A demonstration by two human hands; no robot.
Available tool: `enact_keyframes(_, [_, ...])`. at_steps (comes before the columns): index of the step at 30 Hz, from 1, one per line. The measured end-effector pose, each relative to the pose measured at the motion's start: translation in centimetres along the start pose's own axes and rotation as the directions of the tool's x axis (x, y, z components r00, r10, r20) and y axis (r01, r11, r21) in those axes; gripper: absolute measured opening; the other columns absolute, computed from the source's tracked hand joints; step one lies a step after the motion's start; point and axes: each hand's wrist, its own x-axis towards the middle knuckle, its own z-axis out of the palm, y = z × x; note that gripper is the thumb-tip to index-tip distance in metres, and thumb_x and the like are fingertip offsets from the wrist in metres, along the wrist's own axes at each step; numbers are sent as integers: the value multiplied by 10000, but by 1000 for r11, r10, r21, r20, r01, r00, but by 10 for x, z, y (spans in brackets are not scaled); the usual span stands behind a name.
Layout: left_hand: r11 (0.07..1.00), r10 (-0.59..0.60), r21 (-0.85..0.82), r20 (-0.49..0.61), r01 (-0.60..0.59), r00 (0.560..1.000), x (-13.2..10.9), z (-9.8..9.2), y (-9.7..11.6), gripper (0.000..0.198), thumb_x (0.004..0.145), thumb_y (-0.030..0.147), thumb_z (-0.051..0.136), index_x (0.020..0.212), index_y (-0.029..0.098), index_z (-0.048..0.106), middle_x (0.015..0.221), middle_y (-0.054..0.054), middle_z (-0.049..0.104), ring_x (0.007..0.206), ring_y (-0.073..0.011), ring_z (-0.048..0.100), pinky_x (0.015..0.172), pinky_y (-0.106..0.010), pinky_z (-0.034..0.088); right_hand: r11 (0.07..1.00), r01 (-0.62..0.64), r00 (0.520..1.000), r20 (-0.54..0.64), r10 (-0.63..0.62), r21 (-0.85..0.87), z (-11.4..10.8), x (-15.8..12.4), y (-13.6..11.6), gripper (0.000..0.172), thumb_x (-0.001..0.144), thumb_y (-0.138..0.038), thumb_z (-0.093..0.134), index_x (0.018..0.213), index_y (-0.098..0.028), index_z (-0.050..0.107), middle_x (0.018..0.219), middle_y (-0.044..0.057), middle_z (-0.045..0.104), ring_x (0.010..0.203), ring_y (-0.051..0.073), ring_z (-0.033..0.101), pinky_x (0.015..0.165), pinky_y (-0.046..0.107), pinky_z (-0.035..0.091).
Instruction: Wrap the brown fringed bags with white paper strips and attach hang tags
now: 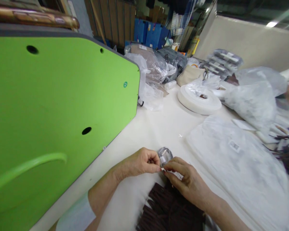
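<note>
Pinches small white piece (162, 169) in narrow grip of left hand (144, 162) and right hand (184, 179), five o'clock from view centre, near clear round item (165, 154) on tabletop (156, 130).

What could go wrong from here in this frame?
The tiny white piece at the fingertips of the left hand and right hand could slip, perhaps falling among the dark brown, fabric-like strips just below.

The small, round, see-through greyish object sits right beside the fingers, so a knuckle might nudge it.
</note>
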Motion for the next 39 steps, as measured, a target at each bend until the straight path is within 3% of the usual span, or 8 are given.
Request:
enact_keyframes(7, [995,9,-96,-50,-13,999,2,-3,-4,174,663,284,642,674,129,563,606,38,499,552,-73,402,513,-196,299,986,-78,997,29,74,150,-3,4,0,185,850,-286,476,775,-191,617,748,13,573,689,131,528,633,250,406])
enact_keyframes(12, [990,7,-139,-55,-14,998,6,7,-12,429,551,267,743,923,128,582,691,21,552,551,-84,460,506,-201,338,885,-282,959,73,274,371,-3,4,0,247,785,-414,536,737,-183,611,623,-23,529,586,117,461,544,238,360])
enact_keyframes(15, [997,33,-70,-130,-43,991,9,19,-15,269,604,243,701,825,114,619,642,22,537,489,-70,412,452,-199,284,858,-310,948,59,314,409,-2,4,-1,267,733,-439,573,686,-178,606,603,-23,536,586,120,460,550,241,363])
enact_keyframes(18, [997,59,-29,-188,-66,980,9,27,-13,106,690,211,605,727,117,638,590,24,518,477,-74,402,461,-212,289,881,-300,950,32,310,366,-2,4,-2,266,728,-439,572,673,-182,611,605,-18,542,600,127,475,560,245,379])
enact_keyframes(23, [998,68,37,-254,-60,965,8,29,-11,73,699,157,575,639,132,609,558,35,503,547,-93,417,519,-217,288,919,-289,956,31,292,266,0,1,0,266,791,-429,509,716,-190,599,632,-7,548,598,133,490,545,248,390])
enact_keyframes(30, [988,-39,-151,-126,20,991,9,26,-17,125,636,247,623,652,136,568,517,50,491,454,-77,407,437,-201,273,995,-73,994,-90,66,-68,2,-1,-1,248,902,-338,378,776,-213,551,785,43,567,711,163,533,638,280,422])
enact_keyframes(35, [904,-130,-421,-114,71,985,9,22,-9,151,546,246,609,609,124,546,514,6,565,350,-42,356,357,-192,199,965,-207,976,-99,193,-162,-13,-13,16,202,872,-357,416,822,-216,551,778,40,598,721,184,562,667,314,440])
enact_keyframes(39, [820,-165,-564,-75,95,984,10,20,-7,167,517,237,605,596,140,495,605,-72,656,303,-31,351,327,-189,144,943,-275,961,-29,274,-186,-22,-21,34,236,740,-228,536,969,-222,589,974,58,612,910,210,574,807,351,451])
